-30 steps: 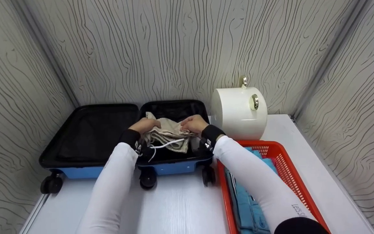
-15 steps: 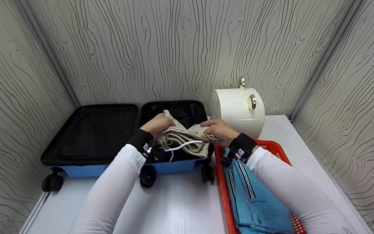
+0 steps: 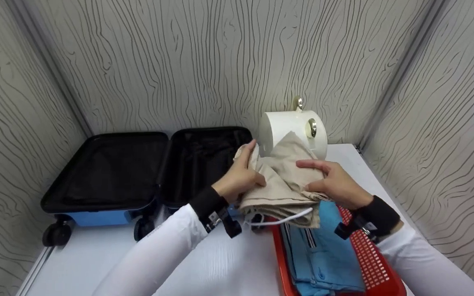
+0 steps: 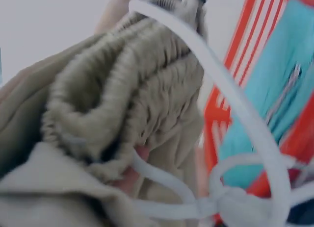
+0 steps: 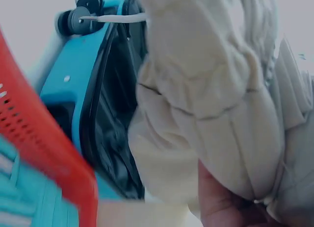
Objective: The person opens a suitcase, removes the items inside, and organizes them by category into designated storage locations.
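Observation:
Both hands hold up a bunched pair of beige pants (image 3: 286, 181) above the near-left end of the red basket (image 3: 280, 263). My left hand (image 3: 239, 176) grips the left side, its thumb on the front face and index finger pointing up. On the right side, my right hand (image 3: 340, 187) pinches the cloth between thumb and fingers. A gathered elastic waistband (image 4: 147, 89) shows in the left wrist view, with a white drawstring (image 4: 235, 89) looping from it. The right wrist view has the pants' folds (image 5: 211, 89) covering most of the right fingers. Folded teal pants (image 3: 331, 255) lie in the basket below.
An open blue suitcase with black lining (image 3: 113, 172) lies at the left, its right half (image 3: 196, 160) beside my left wrist. A cream pot (image 3: 282, 123) with gold-coloured handles lies on its side behind the pants. Patterned walls enclose the white table (image 3: 216, 263).
Both hands have lifted the beige pants out of the suitcase's right half and carried them right and nearer, over the basket. The pants hang more spread out between the hands.

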`<state>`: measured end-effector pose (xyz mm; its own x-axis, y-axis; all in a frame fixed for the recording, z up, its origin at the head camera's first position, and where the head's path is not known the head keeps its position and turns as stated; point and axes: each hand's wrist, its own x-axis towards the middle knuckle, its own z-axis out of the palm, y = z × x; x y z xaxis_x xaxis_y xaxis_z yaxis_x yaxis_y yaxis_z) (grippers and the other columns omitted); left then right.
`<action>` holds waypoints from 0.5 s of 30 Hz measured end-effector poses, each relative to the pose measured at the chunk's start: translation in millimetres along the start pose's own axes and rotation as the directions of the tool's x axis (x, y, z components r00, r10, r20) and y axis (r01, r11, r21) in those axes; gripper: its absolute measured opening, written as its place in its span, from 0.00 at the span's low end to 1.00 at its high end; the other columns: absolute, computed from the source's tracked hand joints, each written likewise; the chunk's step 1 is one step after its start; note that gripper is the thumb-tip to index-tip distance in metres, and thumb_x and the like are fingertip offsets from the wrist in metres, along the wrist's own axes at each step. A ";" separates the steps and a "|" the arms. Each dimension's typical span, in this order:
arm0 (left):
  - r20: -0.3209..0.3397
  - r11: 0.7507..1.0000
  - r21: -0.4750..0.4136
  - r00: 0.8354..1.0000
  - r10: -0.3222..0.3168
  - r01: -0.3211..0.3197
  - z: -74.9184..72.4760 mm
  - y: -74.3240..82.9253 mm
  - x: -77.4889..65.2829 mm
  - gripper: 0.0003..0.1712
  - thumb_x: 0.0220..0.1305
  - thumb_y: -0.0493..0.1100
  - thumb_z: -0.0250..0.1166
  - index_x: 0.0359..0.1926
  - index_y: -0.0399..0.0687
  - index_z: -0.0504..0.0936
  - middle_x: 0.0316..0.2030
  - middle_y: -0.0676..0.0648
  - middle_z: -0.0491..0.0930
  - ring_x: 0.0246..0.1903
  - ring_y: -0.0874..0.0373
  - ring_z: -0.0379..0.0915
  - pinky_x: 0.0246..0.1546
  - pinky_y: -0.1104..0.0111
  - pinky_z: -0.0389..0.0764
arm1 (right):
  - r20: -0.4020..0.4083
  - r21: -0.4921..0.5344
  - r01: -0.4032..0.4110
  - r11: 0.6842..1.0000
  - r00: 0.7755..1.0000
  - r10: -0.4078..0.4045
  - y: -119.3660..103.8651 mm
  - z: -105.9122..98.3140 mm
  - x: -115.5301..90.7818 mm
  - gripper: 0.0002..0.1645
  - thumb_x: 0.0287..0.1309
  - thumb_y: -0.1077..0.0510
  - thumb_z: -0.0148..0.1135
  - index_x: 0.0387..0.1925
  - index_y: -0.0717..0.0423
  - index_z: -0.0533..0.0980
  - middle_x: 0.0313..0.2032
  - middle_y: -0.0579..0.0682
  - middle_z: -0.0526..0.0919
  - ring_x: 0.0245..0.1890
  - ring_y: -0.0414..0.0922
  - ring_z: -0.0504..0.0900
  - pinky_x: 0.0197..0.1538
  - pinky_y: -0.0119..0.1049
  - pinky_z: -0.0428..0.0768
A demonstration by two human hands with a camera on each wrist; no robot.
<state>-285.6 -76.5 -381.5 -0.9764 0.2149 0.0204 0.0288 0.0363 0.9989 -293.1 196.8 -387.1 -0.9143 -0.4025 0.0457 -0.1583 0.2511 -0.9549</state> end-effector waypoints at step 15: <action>0.107 0.970 0.244 0.994 -0.008 -0.019 110.4 -58.7 -31.6 0.60 0.43 0.25 0.82 0.79 0.42 0.67 0.71 0.39 0.75 0.65 0.52 0.73 0.64 0.58 0.82 | -0.080 -0.265 -0.001 0.964 0.997 -0.021 65.3 -65.4 -97.1 0.47 0.52 0.72 0.75 0.76 0.64 0.71 0.76 0.69 0.64 0.58 0.35 0.73 0.55 0.25 0.77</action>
<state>-232.8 22.3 -445.5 -0.9480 0.3181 0.0081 0.0985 0.2694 0.9580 -239.1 309.9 -434.7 -0.9377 -0.3359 0.0886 -0.2502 0.4760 -0.8431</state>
